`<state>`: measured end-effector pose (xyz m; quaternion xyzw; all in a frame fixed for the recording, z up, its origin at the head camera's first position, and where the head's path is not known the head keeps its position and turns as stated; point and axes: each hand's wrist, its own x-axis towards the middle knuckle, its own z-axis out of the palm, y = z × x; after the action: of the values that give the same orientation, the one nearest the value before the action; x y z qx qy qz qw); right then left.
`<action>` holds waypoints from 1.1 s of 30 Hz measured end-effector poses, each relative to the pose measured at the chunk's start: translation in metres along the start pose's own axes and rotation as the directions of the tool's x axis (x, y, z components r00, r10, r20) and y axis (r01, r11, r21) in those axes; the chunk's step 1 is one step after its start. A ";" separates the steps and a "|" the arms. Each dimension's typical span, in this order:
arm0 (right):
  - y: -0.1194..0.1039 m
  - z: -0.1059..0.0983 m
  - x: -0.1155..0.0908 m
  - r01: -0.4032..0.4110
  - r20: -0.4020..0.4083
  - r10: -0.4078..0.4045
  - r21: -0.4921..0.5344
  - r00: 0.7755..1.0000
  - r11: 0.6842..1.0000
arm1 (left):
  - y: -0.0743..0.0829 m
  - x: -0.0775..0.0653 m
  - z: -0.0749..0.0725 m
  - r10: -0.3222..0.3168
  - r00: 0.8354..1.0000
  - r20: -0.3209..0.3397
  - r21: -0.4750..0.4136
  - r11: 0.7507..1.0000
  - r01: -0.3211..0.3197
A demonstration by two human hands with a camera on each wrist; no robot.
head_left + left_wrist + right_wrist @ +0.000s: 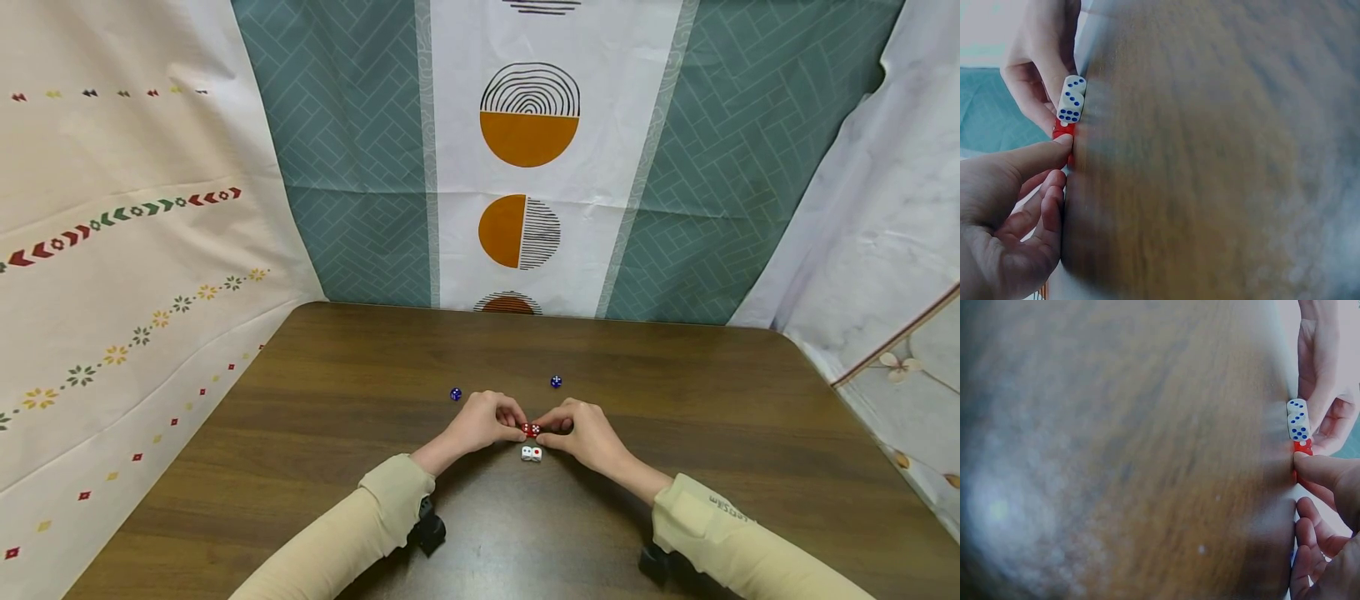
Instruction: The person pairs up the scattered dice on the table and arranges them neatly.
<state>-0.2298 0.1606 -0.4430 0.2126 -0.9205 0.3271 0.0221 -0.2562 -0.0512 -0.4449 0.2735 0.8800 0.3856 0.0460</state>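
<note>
Two red dice (531, 430) sit side by side on the table, between my hands. From the left, my left hand (483, 421) pinches one red die between thumb and fingers. My right hand (585, 433) pinches the other from the right. Fingertips cover much of the red dice in both wrist views, where a bit of red die (1063, 130) shows past the left thumb. Just nearer to me, a pair of white dice (531, 454) stands side by side, touching; blue pips show on these white dice (1297, 420) in the right wrist view.
Beyond the hands lie two blue dice, apart from each other: a left blue die (456, 394) and a right blue die (556, 382). The brown wooden table (360, 350) ends at a patterned curtain (360, 167) at the back.
</note>
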 end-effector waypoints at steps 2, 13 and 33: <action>0.000 0.000 0.000 -0.003 0.001 0.003 0.001 1.000 1.000 | 0.000 0.000 0.000 0.001 1.000 0.001 -0.002 1.000 -0.001; 0.002 0.000 -0.001 -0.003 -0.002 0.003 0.004 1.000 1.000 | 0.001 0.001 0.000 -0.005 1.000 0.007 -0.008 1.000 0.005; 0.001 0.001 0.000 -0.016 0.002 0.016 0.008 1.000 1.000 | -0.002 0.000 -0.028 -0.034 0.999 0.037 -0.095 0.995 0.037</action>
<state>-0.2305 0.1608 -0.4448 0.2058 -0.9209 0.3307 0.0177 -0.2652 -0.0712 -0.4270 0.2621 0.8643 0.4215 0.0813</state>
